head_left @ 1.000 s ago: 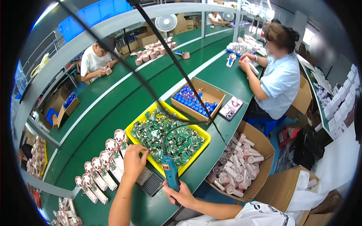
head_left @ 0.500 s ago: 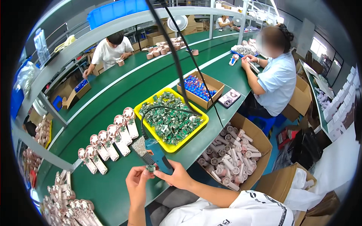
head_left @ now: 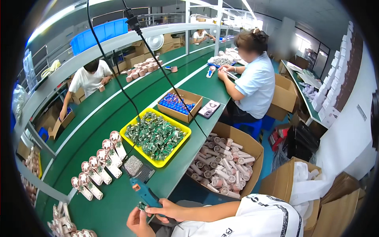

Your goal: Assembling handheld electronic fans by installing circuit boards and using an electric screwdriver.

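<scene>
Circuit board (head_left: 141, 205) in left hand (head_left: 139, 224), just beside right hand (head_left: 169, 210); hands grasping: left board, right teal tool (head_left: 144, 193)

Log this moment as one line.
left hand: holding small green circuit board | right hand: holding teal handheld tool | nearby: yellow tray heaped with circuit boards

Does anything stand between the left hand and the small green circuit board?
Nothing visible does: the left hand appears to hold the small green circuit board directly. The right hand, holding the teal tool, is at the board's right side, not between.
</scene>
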Demonstrator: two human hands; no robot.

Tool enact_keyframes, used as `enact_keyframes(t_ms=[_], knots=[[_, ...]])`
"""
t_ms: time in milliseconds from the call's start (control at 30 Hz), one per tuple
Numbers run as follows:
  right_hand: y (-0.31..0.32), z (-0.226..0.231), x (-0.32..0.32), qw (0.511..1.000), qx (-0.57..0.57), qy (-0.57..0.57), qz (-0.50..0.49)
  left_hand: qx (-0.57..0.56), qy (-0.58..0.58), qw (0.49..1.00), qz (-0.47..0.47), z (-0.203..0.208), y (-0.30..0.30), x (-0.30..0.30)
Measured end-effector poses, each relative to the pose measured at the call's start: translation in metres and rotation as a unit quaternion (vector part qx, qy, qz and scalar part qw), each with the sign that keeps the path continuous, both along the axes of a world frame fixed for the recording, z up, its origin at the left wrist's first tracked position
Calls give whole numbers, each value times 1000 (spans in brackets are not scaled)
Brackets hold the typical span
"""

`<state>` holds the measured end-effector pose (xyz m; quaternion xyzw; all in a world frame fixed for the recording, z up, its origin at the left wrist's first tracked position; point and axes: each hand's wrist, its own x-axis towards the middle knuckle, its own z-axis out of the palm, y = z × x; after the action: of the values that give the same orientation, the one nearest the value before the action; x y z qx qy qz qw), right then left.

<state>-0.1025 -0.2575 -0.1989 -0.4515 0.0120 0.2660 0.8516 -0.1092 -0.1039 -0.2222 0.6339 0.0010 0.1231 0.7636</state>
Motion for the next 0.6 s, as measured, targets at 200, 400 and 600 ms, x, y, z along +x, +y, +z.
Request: enact_keyframes(t_ms=[200, 400, 600], knots=[[-20, 9, 19, 910, -250, -328, -52, -32, 71, 996, -41, 15, 13, -4], [-22, 30, 27, 986, -142, -87, -19, -50, 51, 996, -50, 41, 0, 5], [1, 4, 37, 995, -97, 7, 19, 161, -95, 981, 51, 13, 18, 12]])
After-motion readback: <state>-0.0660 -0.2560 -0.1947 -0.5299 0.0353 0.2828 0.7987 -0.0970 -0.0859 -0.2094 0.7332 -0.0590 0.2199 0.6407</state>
